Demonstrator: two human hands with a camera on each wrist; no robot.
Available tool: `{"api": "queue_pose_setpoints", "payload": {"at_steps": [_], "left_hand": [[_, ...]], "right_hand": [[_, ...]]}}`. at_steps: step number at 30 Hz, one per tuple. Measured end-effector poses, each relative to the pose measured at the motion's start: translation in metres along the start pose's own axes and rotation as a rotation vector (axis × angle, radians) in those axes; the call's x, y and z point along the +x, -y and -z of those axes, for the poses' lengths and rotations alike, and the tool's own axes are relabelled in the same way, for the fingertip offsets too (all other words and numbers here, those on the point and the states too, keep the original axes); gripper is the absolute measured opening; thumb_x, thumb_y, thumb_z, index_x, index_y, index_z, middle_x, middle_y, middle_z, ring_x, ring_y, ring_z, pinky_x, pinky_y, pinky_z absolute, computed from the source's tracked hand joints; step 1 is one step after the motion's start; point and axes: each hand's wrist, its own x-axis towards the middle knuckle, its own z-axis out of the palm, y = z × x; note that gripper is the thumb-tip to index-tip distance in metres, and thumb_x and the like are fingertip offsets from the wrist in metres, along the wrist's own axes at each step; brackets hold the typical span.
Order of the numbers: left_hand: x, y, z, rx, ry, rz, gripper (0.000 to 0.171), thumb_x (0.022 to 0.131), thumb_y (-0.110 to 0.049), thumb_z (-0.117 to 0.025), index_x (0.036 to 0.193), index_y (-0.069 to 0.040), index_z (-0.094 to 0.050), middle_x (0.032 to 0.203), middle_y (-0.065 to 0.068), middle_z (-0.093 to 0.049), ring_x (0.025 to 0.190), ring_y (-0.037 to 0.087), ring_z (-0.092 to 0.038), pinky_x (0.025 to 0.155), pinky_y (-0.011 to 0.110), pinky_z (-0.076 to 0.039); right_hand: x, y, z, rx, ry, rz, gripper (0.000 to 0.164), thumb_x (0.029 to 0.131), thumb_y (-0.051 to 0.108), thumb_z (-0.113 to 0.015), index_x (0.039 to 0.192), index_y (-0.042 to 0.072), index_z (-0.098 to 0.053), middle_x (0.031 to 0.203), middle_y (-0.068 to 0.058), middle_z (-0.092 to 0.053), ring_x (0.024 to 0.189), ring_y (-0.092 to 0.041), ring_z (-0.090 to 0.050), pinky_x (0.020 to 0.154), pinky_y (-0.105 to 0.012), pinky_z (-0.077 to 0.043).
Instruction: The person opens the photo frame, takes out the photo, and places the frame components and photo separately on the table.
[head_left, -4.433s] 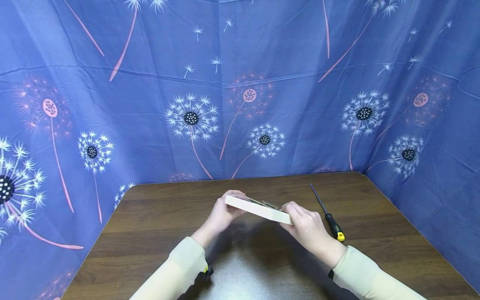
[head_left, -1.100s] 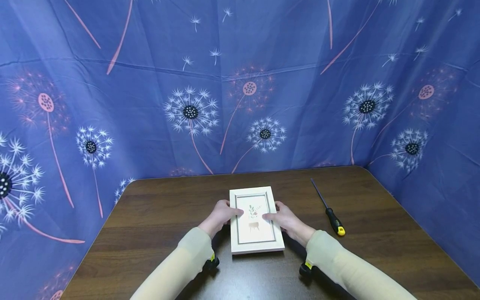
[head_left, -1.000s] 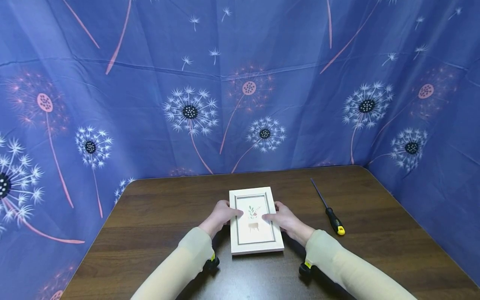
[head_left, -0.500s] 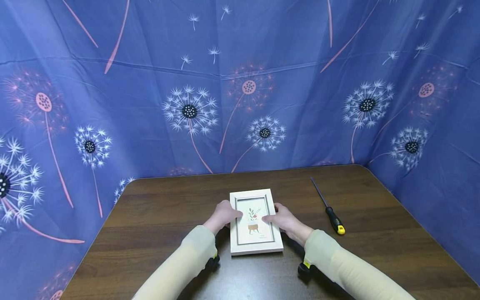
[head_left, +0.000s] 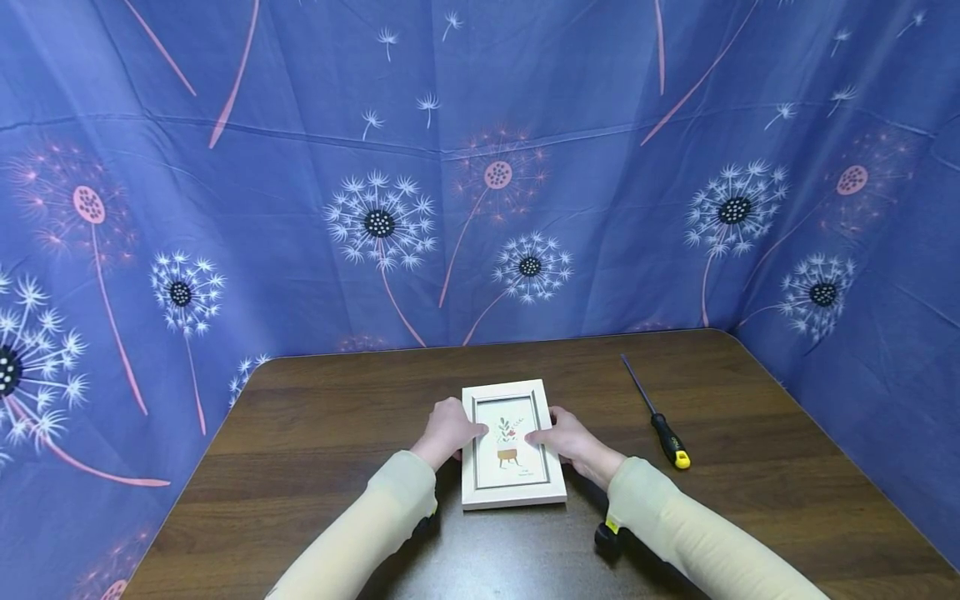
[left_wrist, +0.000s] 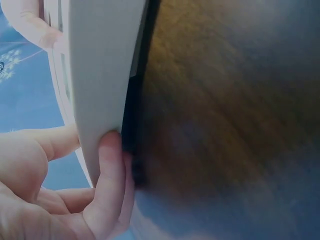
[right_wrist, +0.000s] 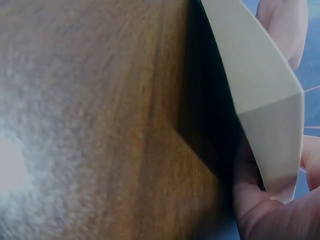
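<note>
A white picture frame (head_left: 513,493) faces up between both hands over the middle of the table, its print showing a plant in a brown pot. At its left side the left hand (head_left: 448,429) grips it, thumb on the front. The right hand (head_left: 573,439) holds the opposite side the same way, its thumb lying over the print. In the left wrist view, fingers (left_wrist: 111,165) bend against the frame's pale side (left_wrist: 100,70), beside a dark strip at the back. Fingers reach beneath the frame's edge (right_wrist: 272,125) in the right wrist view. Its back is mostly hidden.
A screwdriver (head_left: 666,437) with a black and yellow handle lies on the brown wooden table (head_left: 315,433), right of the right hand. Behind the table hangs a blue curtain (head_left: 480,100) with dandelion prints.
The frame, held up nearly edge-on at first, was lowered and turned face up. Over the last second its tilt changed slightly, and the print shows more clearly. The left hand shifted a little.
</note>
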Motion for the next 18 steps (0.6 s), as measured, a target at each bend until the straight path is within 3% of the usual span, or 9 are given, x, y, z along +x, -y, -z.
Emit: {"api": "queue_pose_setpoints", "payload": {"at_steps": [9,18], "left_hand": [[-0.0030,-0.0006,-0.0042,0.033,-0.012,0.002,0.028,0.082,-0.021,-0.074,0.078,0.005,-0.063,0.056,0.012,-0.059,0.035,0.016,-0.057,0.039,0.030,-0.053],[-0.0011,-0.0024,-0.0052,0.054,-0.025,-0.001,0.025,0.082,-0.016,-0.073,0.075,0.005,-0.061,0.055,0.014,-0.059,0.033,0.017,-0.056,0.038,0.029,-0.052]], "right_hand": [[0.0018,0.0023,0.0021,-0.055,-0.004,0.008,0.064,0.080,0.003,-0.066,0.132,-0.009,-0.031,0.098,-0.022,-0.060,0.069,-0.021,-0.065,0.058,-0.036,-0.058],[0.0032,0.0085,0.0061,-0.364,-0.062,0.056,0.059,0.083,0.017,-0.067,0.128,-0.011,-0.042,0.091,-0.019,-0.061,0.061,-0.019,-0.064,0.047,-0.035,-0.056]]}}
